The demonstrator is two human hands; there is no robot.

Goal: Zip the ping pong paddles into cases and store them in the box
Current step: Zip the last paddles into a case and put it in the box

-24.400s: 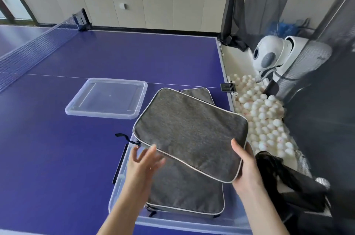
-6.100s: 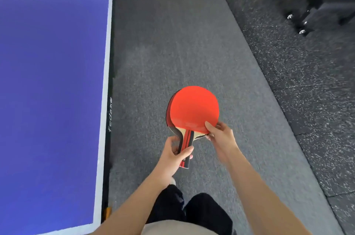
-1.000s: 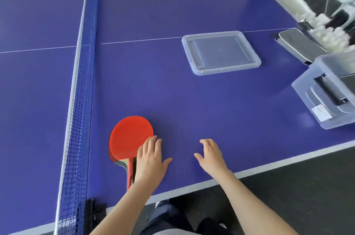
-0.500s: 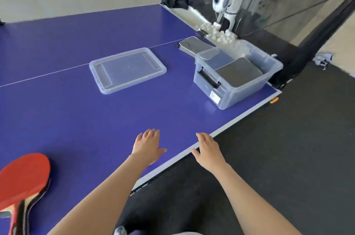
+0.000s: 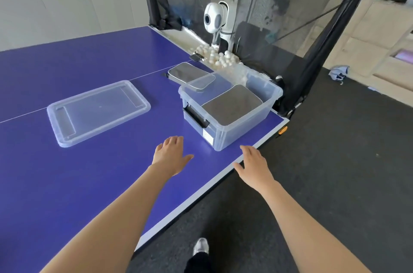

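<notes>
At one o'clock on the worktop [image 5: 89,172], the box [image 5: 243,126] holds one case [image 5: 232,105]; a spare case [image 5: 181,71] lies at its eleven. The left hand [image 5: 171,154] and right hand [image 5: 253,163], spread and empty, could knock the box off the nearby edge.

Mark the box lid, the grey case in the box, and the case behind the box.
box lid [image 5: 98,112], head view, centre of the clear panel.
grey case in the box [image 5: 232,104], head view, middle of its top face.
case behind the box [image 5: 183,72], head view, middle of its exposed top.

Clear box [image 5: 245,126] stands open — one grey case [image 5: 232,105] flat inside, a second case [image 5: 183,72] just behind it.
</notes>
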